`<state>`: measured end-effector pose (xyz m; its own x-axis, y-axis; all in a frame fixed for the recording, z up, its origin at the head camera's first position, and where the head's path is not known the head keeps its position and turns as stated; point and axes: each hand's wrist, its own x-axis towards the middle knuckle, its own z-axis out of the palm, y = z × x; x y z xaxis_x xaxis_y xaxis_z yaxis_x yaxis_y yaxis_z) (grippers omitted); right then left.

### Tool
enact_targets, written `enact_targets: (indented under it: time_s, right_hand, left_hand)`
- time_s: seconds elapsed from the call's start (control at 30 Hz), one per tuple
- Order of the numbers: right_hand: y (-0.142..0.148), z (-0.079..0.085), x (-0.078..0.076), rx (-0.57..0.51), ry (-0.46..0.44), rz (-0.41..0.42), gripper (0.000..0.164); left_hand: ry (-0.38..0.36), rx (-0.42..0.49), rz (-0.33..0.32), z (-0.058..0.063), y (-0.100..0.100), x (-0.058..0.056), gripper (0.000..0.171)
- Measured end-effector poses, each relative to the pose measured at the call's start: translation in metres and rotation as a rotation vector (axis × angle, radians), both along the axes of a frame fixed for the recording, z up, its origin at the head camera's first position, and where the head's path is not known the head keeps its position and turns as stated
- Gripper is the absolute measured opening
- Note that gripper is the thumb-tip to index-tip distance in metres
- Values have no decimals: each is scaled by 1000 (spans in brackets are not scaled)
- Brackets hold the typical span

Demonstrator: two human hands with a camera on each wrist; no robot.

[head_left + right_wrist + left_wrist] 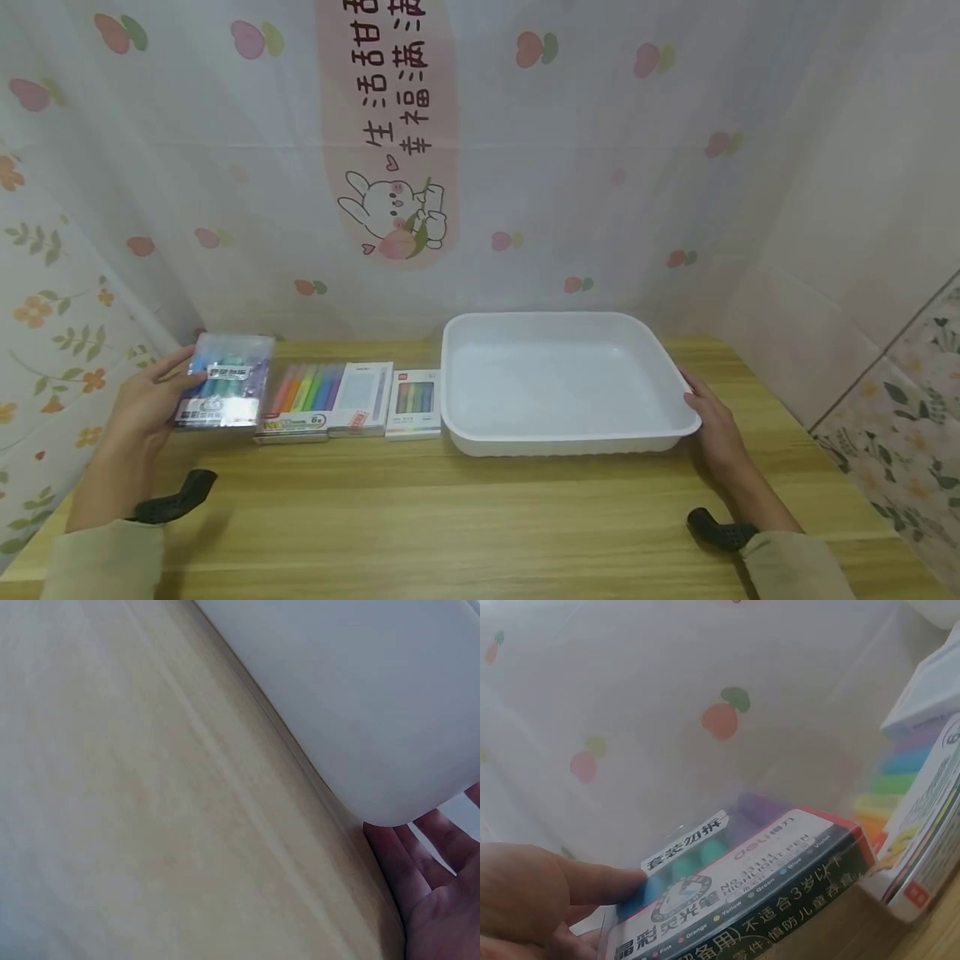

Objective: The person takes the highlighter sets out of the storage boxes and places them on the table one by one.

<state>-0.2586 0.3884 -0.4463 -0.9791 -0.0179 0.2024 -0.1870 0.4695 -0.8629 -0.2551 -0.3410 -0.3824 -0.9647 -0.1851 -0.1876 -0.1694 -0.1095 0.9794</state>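
Observation:
At the left, my left hand (146, 400) pinches a clear-fronted pack of highlighters (225, 383) by its left side, thumb on the front. Blue, green and purple pens show through it; the left wrist view shows its printed lower edge (810, 900). On the right, my right hand (720, 433) holds the right end of a white rectangular tray (555, 375), thumb at the rim. Seen from the right wrist, fingers (424, 862) reach along the tray's rounded corner (382, 802), their tips partly hidden by it.
Between pack and tray stand a box of rainbow-coloured pens (306, 390), a pale box with a window (362, 398) and a smaller white box with coloured sticks (414, 404). They line the back of the wooden table (450, 525), before a printed curtain (570, 167).

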Motion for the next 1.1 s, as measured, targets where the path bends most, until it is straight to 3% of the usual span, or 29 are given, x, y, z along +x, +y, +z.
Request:
enact_targets:
  time_s: [0.27, 0.43, 0.53, 0.8, 1.1]
  right_hand:
    - [-1, 1, -2, -8, 36, 4, 55]
    - [0, 1, -1, -16, 33, -1, 55]
    - [0, 1, -1, -14, 29, -1, 55]
    - [-1, 2, 0, -4, 9, -8, 56]
    - [0, 2, 1, 5, 25, -3, 56]
  left_hand:
    - [-80, -141, -4, -7, -20, -1, 70]
    - [-89, -362, -16, -15, -24, -5, 64]
    - [-125, -440, -7, -19, -25, -7, 62]
    - [-147, -549, -17, -26, -25, -11, 62]
    - [-92, -603, -120, -31, -20, -16, 63]
